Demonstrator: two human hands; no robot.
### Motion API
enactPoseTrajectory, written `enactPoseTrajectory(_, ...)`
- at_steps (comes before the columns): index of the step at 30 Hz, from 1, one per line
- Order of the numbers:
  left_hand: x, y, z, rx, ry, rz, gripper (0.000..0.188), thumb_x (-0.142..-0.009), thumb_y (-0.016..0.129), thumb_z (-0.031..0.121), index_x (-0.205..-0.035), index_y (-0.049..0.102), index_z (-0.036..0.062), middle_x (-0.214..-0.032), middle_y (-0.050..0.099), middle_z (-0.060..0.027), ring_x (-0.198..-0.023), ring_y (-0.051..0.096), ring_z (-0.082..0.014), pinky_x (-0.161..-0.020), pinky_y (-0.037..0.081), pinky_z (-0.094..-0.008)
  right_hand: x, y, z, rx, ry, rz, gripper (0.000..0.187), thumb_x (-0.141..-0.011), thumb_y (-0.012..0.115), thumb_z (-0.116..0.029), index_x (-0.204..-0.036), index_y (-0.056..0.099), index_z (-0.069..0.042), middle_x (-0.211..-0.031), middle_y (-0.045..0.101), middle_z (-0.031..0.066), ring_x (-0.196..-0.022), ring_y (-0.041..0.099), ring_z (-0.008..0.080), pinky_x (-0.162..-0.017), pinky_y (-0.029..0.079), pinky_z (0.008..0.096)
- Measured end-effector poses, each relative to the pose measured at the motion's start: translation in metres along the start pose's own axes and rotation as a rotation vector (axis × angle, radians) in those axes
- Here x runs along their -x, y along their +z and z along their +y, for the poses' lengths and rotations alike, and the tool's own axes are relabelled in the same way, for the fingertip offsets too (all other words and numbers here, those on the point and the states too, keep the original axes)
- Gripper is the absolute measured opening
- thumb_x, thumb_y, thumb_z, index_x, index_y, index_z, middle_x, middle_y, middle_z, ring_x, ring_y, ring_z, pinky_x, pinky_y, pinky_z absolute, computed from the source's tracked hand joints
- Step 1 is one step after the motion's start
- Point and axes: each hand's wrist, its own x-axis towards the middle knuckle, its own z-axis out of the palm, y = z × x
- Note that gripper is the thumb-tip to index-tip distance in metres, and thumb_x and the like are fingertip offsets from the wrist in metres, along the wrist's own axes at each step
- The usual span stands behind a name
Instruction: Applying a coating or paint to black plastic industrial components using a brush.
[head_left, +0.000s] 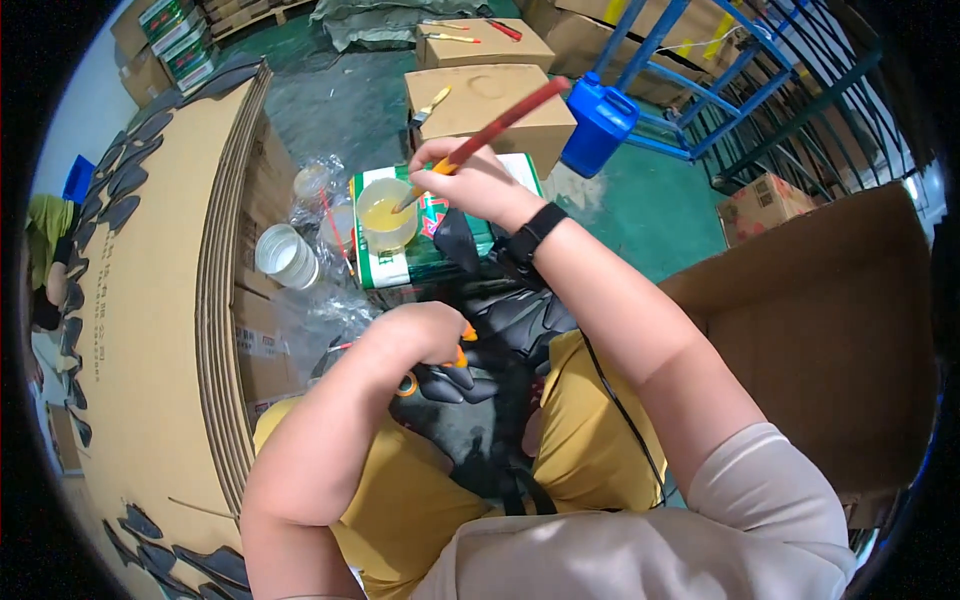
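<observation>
My right hand [467, 182] is closed round a long paintbrush [508, 122] with a red and orange handle. The handle points up to the right, and its lower end reaches into a clear plastic cup [388, 215] of yellowish liquid. That cup stands on a green and white carton [385, 268]; a dark, flat leaf-shaped piece [456, 240] hangs at the carton's edge below my right wrist. Lower down, between my knees, my left hand [428, 332] has its fingers curled on an orange object [462, 356], mostly hidden by the hand. Several dark curved pieces [455, 387] lie beneath it.
Stacked cardboard sheets [165, 280] rise at the left, dark pieces along their edges. White tubs [287, 256] and crumpled plastic lie beside the carton. Brushes [432, 105] rest on boxes [490, 92] ahead. A blue jerrycan [600, 125] and open cardboard box [820, 330] stand right. Another person [48, 250] is far left.
</observation>
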Motion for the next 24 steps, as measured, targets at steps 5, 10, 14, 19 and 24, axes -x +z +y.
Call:
enactPoseTrajectory(5, 0.002, -0.004, 0.006, 0.067, 0.001, -0.014, 0.048, -0.073, 0.060, 0.009, -0.121, 0.056, 0.0093, -0.090, 0.066, -0.0172, -0.083, 0.065, -0.0292, -0.071, 0.051, -0.0371, -0.020, 0.033, 0.030, 0.177, -0.185, -0.067, 0.019, -0.072, 0.065, -0.019, -0.076, 0.063, 0.000, -0.070, 0.062, 0.0180, -0.068, 0.062, 0.0320, -0.063, 0.048, 0.0369)
enactPoseTrajectory(10, 0.012, -0.010, -0.004, 0.080, -0.067, -0.034, 0.050, -0.073, 0.061, 0.008, -0.122, 0.056, 0.0087, -0.091, 0.066, -0.0186, -0.081, 0.065, -0.0293, -0.070, 0.051, -0.0371, -0.032, 0.042, 0.030, 0.208, -0.073, -0.057, 0.017, -0.071, 0.066, -0.017, -0.075, 0.064, 0.000, -0.073, 0.063, 0.0197, -0.070, 0.062, 0.0346, -0.064, 0.048, 0.0386)
enactPoseTrajectory(14, 0.019, -0.008, -0.011, 0.105, -0.105, -0.006, 0.036, -0.077, 0.064, 0.014, -0.112, 0.061, 0.0062, -0.098, 0.066, -0.0143, -0.084, 0.065, -0.0299, -0.070, 0.053, -0.0387, -0.035, 0.046, 0.033, 0.256, -0.073, -0.108, 0.016, -0.072, 0.064, -0.016, -0.076, 0.064, -0.001, -0.072, 0.063, 0.0184, -0.070, 0.062, 0.0342, -0.064, 0.049, 0.0387)
enactPoseTrajectory(19, 0.029, -0.010, -0.012, 0.189, -0.133, 0.010, 0.049, -0.073, 0.062, 0.014, -0.121, 0.056, 0.0101, -0.100, 0.064, -0.0177, -0.092, 0.062, -0.0318, -0.077, 0.049, -0.0393, -0.036, 0.043, 0.031, 0.188, -0.134, -0.028, 0.016, -0.073, 0.062, -0.015, -0.077, 0.064, 0.000, -0.071, 0.062, 0.0180, -0.069, 0.062, 0.0341, -0.064, 0.049, 0.0382)
enactPoseTrajectory(24, 0.028, -0.008, -0.005, 0.042, -0.124, -0.062, 0.047, -0.073, 0.063, 0.014, -0.120, 0.056, 0.0104, -0.095, 0.066, -0.0163, -0.088, 0.063, -0.0299, -0.076, 0.049, -0.0392, -0.029, 0.036, 0.040, 0.232, -0.190, -0.091, 0.015, -0.075, 0.060, -0.014, -0.079, 0.064, 0.000, -0.068, 0.063, 0.0145, -0.061, 0.061, 0.0268, -0.060, 0.048, 0.0348)
